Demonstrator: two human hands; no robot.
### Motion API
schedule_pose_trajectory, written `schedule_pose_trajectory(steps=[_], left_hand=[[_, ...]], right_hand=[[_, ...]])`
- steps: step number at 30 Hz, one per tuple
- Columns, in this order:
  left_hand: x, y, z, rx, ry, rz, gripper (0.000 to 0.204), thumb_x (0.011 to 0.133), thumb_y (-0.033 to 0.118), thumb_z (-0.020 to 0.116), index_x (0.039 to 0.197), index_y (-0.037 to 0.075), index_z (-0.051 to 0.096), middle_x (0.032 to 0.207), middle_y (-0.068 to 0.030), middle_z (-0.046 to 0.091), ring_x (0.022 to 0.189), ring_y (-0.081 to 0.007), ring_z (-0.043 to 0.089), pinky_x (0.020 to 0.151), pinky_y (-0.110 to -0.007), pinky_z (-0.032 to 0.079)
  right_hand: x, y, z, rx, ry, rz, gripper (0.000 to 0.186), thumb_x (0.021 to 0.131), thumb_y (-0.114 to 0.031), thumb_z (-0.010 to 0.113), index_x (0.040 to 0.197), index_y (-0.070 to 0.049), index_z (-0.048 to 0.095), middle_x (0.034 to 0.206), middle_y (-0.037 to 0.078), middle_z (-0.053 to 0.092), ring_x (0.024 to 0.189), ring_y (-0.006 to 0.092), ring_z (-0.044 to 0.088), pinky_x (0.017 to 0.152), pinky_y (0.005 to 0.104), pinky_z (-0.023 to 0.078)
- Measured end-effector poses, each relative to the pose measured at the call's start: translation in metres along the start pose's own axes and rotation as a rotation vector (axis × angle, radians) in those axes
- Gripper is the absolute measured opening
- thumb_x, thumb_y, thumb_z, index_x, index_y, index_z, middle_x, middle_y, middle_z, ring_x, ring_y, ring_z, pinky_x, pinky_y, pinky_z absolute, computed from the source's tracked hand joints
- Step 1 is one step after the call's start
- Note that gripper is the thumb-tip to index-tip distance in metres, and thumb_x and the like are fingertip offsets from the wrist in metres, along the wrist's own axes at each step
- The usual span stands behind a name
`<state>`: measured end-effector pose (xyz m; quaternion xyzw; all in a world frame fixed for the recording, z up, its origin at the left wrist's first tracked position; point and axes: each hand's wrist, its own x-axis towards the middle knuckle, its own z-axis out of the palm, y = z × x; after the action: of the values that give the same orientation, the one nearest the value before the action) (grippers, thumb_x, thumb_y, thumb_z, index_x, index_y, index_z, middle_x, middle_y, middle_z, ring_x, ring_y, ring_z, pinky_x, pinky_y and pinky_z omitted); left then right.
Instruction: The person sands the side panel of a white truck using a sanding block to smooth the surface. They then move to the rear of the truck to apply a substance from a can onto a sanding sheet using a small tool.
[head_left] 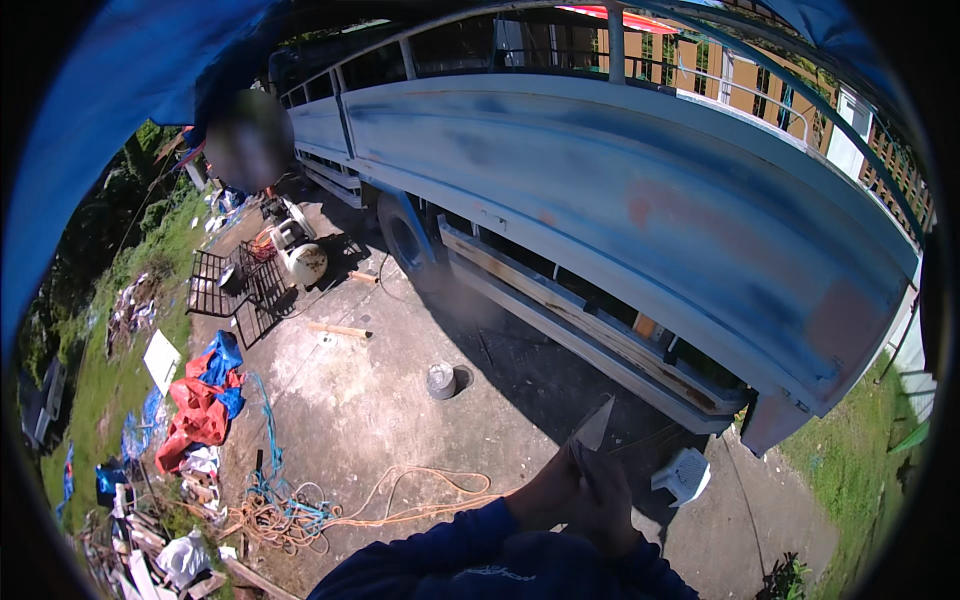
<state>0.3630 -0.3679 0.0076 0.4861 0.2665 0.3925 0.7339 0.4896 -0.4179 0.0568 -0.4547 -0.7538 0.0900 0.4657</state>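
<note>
Where the wearer's left hand (548, 488) and right hand (606, 495) meet, nearer than the grey can (440, 382) and to its right, the fingers of both are drawn in around the near end of a pale pointed sheet (594, 424); individual fingertips cannot be resolved. Right of the can, near the hands, stands a white stool (683, 475). Nearer than the can and to its left lies a loose tangle of orange rope (287, 530), partly mixed with blue rope (318, 510). Well left of the can rests a crumpled red-and-blue tarpaulin (202, 408). Beyond the can, to its left, lies a wooden stick (342, 329); farther off stand a black metal frame (212, 290) and a compressor (306, 262). Beyond the can, to its right, extends the side of a blue-grey truck (600, 190).
</note>
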Motion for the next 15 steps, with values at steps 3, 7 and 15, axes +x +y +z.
schedule_pose_trajectory(steps=[3,7,15], left_hand=[[-0.002,0.0,0.013,0.296,0.016,0.21,0.072,0.088,-0.005,0.061,0.152,0.005,0.031,0.148,-0.0123,0.043,0.134,-0.021,0.044,0.111,-0.035,0.04],[-0.001,0.033,0.017,0.27,-0.032,0.079,0.082,0.088,-0.003,0.065,0.157,0.009,0.022,0.155,-0.015,0.034,0.14,-0.0234,0.038,0.113,-0.036,0.038],[0.004,0.011,0.01,0.173,-0.035,0.133,0.084,0.091,0.0,0.064,0.159,0.01,0.017,0.155,-0.0177,0.035,0.141,-0.0253,0.039,0.112,-0.037,0.038]], right_hand=[[0.012,0.035,-0.009,0.283,0.01,0.598,0.039,0.092,-0.011,0.062,0.129,-0.002,0.059,0.123,0.02,0.061,0.118,0.0351,0.059,0.104,0.0436,0.045],[0.001,0.014,0.002,0.254,0.034,0.456,0.03,0.094,-0.01,0.058,0.123,-0.001,0.06,0.118,0.019,0.061,0.114,0.0343,0.058,0.1,0.0454,0.045],[-0.004,0.006,-0.005,0.055,-0.064,0.199,0.031,0.093,-0.008,0.057,0.123,-0.001,0.06,0.118,0.021,0.06,0.112,0.0364,0.059,0.095,0.0468,0.048]])
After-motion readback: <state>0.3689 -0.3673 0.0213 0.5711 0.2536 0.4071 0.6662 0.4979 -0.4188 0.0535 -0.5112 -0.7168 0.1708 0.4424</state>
